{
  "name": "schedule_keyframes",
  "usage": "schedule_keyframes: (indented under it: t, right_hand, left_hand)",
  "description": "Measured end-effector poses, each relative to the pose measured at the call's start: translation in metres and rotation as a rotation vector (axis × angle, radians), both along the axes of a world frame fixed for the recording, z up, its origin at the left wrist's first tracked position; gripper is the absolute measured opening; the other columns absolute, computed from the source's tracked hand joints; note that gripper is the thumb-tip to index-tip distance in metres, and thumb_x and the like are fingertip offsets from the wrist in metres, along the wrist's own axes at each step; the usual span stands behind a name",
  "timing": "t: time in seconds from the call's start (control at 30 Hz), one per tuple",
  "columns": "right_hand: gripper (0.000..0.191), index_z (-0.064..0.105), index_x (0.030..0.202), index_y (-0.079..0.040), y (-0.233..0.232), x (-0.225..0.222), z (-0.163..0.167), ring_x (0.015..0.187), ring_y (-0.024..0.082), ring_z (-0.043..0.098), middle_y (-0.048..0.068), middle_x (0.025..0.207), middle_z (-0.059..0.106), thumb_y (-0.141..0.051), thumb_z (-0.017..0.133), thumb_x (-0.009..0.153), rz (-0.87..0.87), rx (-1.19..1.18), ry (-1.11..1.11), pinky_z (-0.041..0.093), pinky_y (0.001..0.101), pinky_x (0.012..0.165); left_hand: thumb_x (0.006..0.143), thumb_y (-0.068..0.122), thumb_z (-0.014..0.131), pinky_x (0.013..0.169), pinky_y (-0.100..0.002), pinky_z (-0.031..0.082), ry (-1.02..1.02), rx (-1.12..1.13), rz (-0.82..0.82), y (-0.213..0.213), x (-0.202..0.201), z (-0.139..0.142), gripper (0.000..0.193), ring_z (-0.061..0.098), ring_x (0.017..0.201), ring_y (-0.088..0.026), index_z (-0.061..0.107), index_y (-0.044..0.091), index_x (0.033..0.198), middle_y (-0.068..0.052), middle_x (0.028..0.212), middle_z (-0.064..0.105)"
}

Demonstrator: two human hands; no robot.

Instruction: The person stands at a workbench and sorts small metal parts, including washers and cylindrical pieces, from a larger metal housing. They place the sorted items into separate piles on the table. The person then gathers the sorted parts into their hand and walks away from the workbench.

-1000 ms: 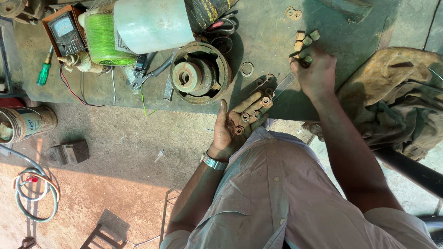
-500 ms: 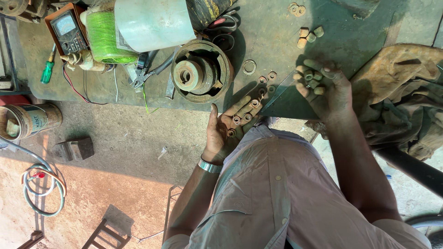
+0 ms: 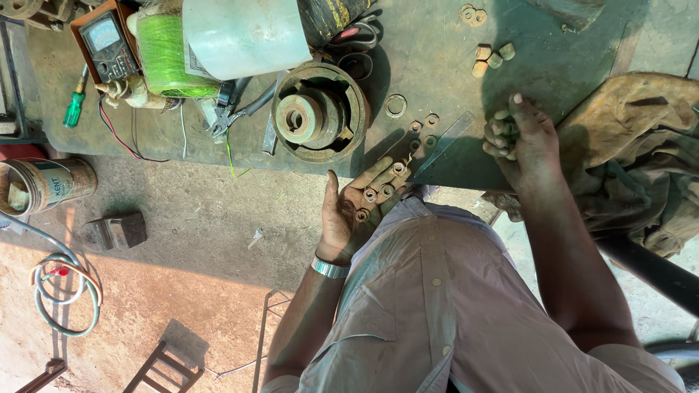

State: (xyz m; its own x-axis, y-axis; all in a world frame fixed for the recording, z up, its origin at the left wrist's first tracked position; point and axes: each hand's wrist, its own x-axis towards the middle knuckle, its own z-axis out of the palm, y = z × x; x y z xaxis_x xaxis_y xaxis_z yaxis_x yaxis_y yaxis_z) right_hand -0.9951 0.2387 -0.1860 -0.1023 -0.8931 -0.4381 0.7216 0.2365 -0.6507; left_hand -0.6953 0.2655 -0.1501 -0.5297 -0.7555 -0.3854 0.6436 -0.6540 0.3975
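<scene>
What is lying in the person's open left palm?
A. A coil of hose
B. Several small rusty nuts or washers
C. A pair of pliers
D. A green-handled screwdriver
B: the left hand is held palm up with several small rusty ring-shaped nuts or washers resting on the palm and fingers, while the screwdriver and pliers lie on the bench.

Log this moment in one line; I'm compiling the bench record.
left hand: open, palm up, cupping small nuts | right hand: closed on small cylindrical pieces | workbench: pulley, loose washers
</scene>
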Motion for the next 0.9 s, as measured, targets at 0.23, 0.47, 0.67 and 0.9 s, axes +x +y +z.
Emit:
schedule_keyframes:
  t: [0.23, 0.47, 0.67, 0.9]
  right_hand:
    - [0.016, 0.071, 0.118, -0.009, -0.005, 0.002, -0.008, 0.058, 0.010, 0.046, -0.001, 0.075, 0.056, -0.018, 0.061, 0.108, 0.054, -0.086, 0.259, 0.035, 0.0255, 0.052]
    - [0.023, 0.073, 0.121, -0.007, -0.027, 0.013, -0.010, 0.057, 0.020, 0.054, 0.009, 0.071, 0.062, -0.020, 0.074, 0.102, 0.407, -0.268, 1.356, 0.043, 0.0358, 0.055]
    - [0.034, 0.076, 0.121, -0.012, -0.033, 0.033, -0.005, 0.074, 0.032, 0.072, 0.014, 0.085, 0.075, -0.030, 0.078, 0.092, 0.605, -0.440, 1.732, 0.056, 0.0438, 0.069]
    - [0.027, 0.071, 0.122, -0.003, -0.036, 0.024, 0.002, 0.059, 0.012, 0.052, 0.003, 0.076, 0.063, -0.016, 0.071, 0.097, 0.639, -0.159, 0.802, 0.041, 0.0310, 0.052]
  left_hand:
    - [0.097, 0.078, 0.034, 0.127, -0.050, 0.032, 0.014, 0.036, 0.011, 0.001, 0.002, -0.005, 0.108, 0.047, 0.145, -0.036, 0.034, -0.012, 0.157, -0.030, 0.154, 0.048]
    - [0.099, 0.076, 0.034, 0.128, -0.051, 0.031, 0.075, 0.028, 0.067, 0.003, 0.011, -0.008, 0.105, 0.045, 0.147, -0.038, 0.035, -0.014, 0.155, -0.030, 0.154, 0.048]
    - [0.100, 0.075, 0.035, 0.129, -0.052, 0.030, 0.090, 0.029, 0.070, 0.006, 0.014, -0.012, 0.105, 0.045, 0.147, -0.037, 0.034, -0.014, 0.156, -0.030, 0.154, 0.047]
    - [0.099, 0.077, 0.033, 0.129, -0.052, 0.030, 0.070, -0.009, 0.054, 0.002, 0.017, -0.014, 0.106, 0.045, 0.148, -0.037, 0.035, -0.011, 0.157, -0.027, 0.156, 0.047]
